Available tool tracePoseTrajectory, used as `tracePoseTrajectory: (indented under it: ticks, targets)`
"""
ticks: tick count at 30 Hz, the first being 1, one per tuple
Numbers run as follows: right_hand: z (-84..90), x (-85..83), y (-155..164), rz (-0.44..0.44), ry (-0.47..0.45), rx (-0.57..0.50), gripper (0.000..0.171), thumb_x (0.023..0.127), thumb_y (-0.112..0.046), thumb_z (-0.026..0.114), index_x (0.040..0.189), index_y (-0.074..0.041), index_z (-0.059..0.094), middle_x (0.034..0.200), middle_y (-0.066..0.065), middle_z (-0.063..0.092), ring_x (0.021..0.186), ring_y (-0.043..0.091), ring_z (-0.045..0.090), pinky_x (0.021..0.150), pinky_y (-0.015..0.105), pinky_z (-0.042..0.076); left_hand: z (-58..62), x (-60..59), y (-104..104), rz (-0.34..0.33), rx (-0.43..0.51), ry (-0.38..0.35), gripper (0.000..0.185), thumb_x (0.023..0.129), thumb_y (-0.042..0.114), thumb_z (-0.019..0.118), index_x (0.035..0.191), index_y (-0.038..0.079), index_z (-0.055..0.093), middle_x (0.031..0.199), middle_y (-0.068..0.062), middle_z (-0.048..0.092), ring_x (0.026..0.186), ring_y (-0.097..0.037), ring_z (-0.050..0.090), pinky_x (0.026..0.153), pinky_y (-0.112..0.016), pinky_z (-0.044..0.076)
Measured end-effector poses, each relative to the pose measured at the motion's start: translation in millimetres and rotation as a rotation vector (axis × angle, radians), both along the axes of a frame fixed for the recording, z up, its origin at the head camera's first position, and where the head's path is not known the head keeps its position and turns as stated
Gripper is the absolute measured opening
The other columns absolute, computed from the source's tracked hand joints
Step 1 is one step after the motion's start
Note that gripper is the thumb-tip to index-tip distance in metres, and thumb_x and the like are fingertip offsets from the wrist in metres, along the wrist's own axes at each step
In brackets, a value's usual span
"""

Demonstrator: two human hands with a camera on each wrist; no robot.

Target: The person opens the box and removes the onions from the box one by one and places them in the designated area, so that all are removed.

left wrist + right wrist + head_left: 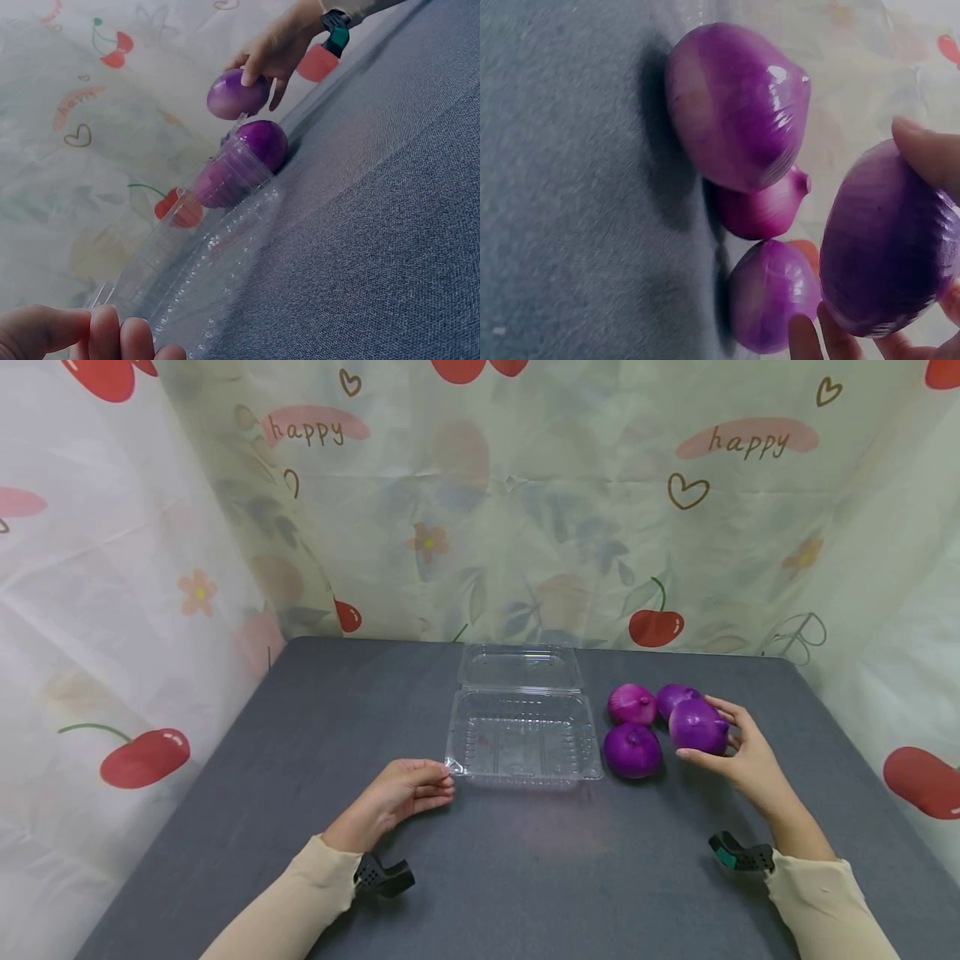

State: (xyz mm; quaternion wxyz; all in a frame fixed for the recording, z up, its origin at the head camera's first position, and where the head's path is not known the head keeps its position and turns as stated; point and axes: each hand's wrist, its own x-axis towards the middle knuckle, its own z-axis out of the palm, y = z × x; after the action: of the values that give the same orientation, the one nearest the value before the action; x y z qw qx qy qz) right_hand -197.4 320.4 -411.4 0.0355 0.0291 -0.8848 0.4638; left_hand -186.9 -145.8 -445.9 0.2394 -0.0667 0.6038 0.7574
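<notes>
My right hand [738, 753] grips a purple onion [697, 727], thumb on the near side and fingers behind; the right wrist view shows this onion [889, 244] raised off the table. Three more onions stand close together: a pinkish one [632, 704], a dark purple one [632, 751] in front, and one [677, 697] partly hidden behind the held onion. Left of them lies a clear plastic clamshell box [522, 735], its lid [519, 667] folded back. With thumb and fingertips my left hand [412, 789] pinches the box's near left corner, seen also in the left wrist view.
A dark grey cloth-covered table [315, 710] carries everything. A printed curtain [510, 527] with cherries and hearts hangs behind its far edge and along both sides. Each wrist wears a black band, such as the right one [742, 853].
</notes>
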Motion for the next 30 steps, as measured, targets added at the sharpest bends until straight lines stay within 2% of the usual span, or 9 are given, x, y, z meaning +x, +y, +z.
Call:
tracePoseTrajectory:
  ticks: [3,5,12,20,30]
  targets:
    - [-4.8,-0.6,2.7,-0.009,0.000,0.049,0.091,0.082,-0.024,0.079,0.151,-0.010,0.022,0.147,0.031,0.027,0.117,0.047,0.043,0.080,0.042,0.050,-0.3,-0.2,0.4,0.005,-0.004,-0.003,0.014,0.094,0.004,0.059,0.102,-0.007,0.063,0.076,-0.002,0.069,0.076,-0.015,0.070,0.075,-0.030,0.061]
    - [-8.1,-1.1,4.6,-0.009,-0.001,0.082,0.090,0.081,-0.025,0.080,0.151,-0.008,0.024,0.145,0.031,0.029,0.113,0.043,0.044,0.078,0.039,0.050,-0.6,-0.3,0.7,0.007,-0.008,-0.001,0.015,0.094,0.004,0.059,0.103,-0.008,0.062,0.076,-0.003,0.069,0.076,-0.016,0.070,0.075,-0.031,0.061]
    - [-16.2,-2.8,9.0,0.024,-0.040,0.111,0.090,0.080,-0.026,0.080,0.150,-0.005,0.026,0.145,0.034,0.027,0.117,0.050,0.042,0.085,0.055,0.049,-1.2,-0.9,1.6,0.023,-0.031,-0.010,0.006,0.093,0.005,0.061,0.093,0.000,0.065,0.076,-0.003,0.069,0.075,-0.015,0.070,0.076,-0.031,0.061]
    - [-22.8,-4.6,10.3,0.085,-0.084,0.131,0.088,0.081,-0.026,0.079,0.148,-0.001,0.027,0.141,0.035,0.032,0.120,0.051,0.042,0.090,0.058,0.047,-0.7,-0.8,1.2,0.005,-0.019,-0.003,0.017,0.094,0.004,0.059,0.105,-0.009,0.061,0.076,-0.002,0.069,0.076,-0.016,0.070,0.076,-0.031,0.061]
    - [-26.3,-5.5,8.8,0.089,-0.100,0.149,0.090,0.080,-0.027,0.080,0.147,0.001,0.027,0.140,0.036,0.033,0.125,0.051,0.037,0.094,0.063,0.042,0.4,-0.8,2.8,0.006,-0.038,-0.004,0.017,0.093,0.004,0.060,0.104,-0.008,0.060,0.075,-0.002,0.069,0.076,-0.016,0.070,0.075,-0.030,0.061]
